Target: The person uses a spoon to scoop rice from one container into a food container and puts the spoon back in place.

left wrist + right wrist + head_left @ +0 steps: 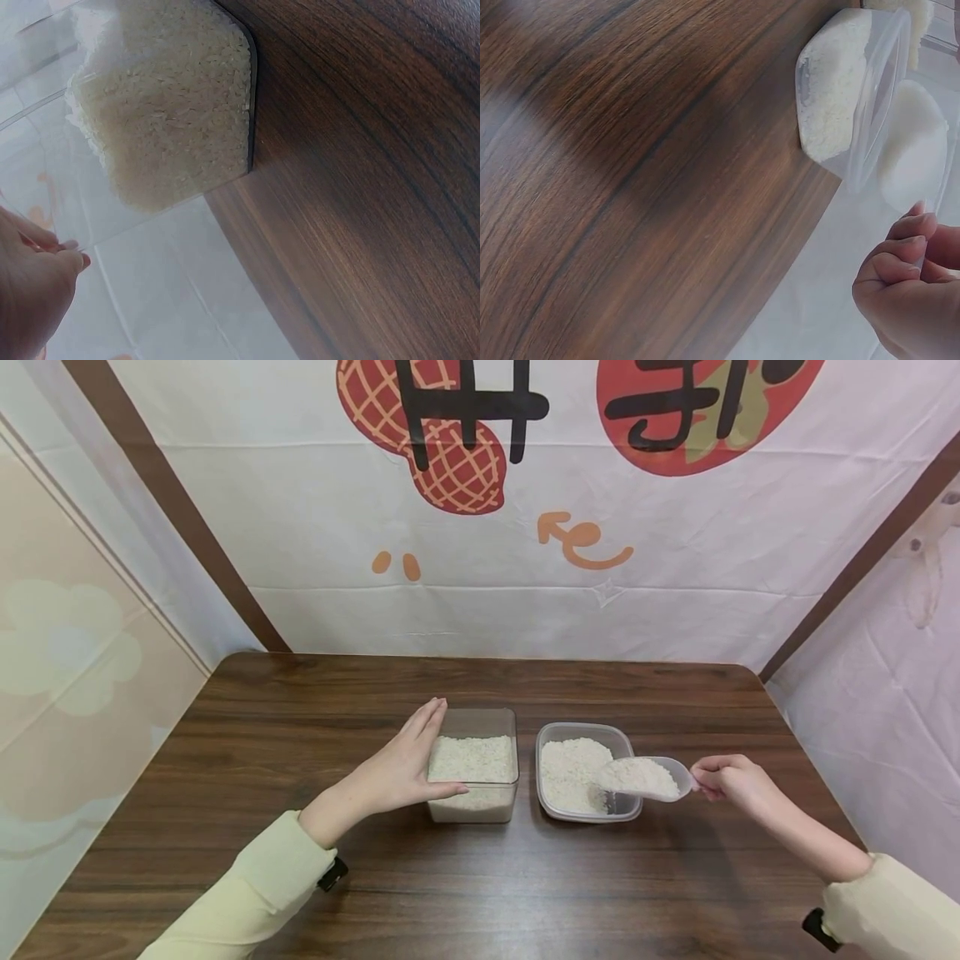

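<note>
Brown wood-grain table stands before a white printed cloth, and the work on it looks to be in the middle, not finished. One scoop, heaped with white rice, is above the right side of a shallow tub; the right hand pinches its handle. Beside the tub, on its left, the taller clear container is partly filled, with free room under its rim. The left hand spans this container's left side and grips the rim with thumb and fingers. So one scoopful is gathered — not yet emptied — and I judge that pouring it into the taller container is left. Much rice remains in the tub, though its near right corner shows bare bottom.
</note>
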A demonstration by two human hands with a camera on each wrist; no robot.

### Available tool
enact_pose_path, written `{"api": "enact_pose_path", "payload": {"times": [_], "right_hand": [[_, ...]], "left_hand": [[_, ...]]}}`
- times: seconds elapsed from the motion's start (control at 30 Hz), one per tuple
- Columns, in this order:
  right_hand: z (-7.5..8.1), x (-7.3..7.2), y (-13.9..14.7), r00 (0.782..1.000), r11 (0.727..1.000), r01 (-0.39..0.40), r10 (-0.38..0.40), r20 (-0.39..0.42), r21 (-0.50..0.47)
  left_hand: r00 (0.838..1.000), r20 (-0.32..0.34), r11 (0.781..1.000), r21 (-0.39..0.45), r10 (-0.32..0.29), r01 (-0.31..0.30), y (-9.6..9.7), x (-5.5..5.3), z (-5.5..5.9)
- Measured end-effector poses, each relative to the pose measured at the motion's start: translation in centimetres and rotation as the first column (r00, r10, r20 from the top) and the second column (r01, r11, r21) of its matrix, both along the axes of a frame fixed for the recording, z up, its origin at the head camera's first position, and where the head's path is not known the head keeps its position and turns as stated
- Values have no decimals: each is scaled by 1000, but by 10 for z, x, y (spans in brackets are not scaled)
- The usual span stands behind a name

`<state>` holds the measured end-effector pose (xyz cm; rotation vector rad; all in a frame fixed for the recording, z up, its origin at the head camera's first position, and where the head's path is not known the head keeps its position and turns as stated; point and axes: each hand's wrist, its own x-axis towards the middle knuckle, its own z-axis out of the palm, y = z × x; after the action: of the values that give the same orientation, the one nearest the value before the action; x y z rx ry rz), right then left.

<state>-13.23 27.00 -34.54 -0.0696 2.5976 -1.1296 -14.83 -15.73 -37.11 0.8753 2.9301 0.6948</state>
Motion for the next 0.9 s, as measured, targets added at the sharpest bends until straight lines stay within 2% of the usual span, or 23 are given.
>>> {"api": "enact_pose_path", "payload": {"times": [0.23, 0.47, 0.67, 0.9], "right_hand": [[-1, 3, 5, 999, 993, 14, -10, -34, 119], [1, 1, 7, 996, 980, -15, 34, -88, 201], [11, -2, 3, 990, 957, -71, 101, -94, 280], [22, -2, -6, 971, 911, -118, 189, -146, 395]], "left_hand": [[1000, -1, 1000, 1, 7, -7, 0, 1, 1], [1000, 10, 1000, 0, 9, -9, 0, 1, 1], [1000, 8, 1000, 1, 10, -10, 0, 1, 0], [1000, 13, 1000, -3, 12, -12, 0, 2, 0]]}}
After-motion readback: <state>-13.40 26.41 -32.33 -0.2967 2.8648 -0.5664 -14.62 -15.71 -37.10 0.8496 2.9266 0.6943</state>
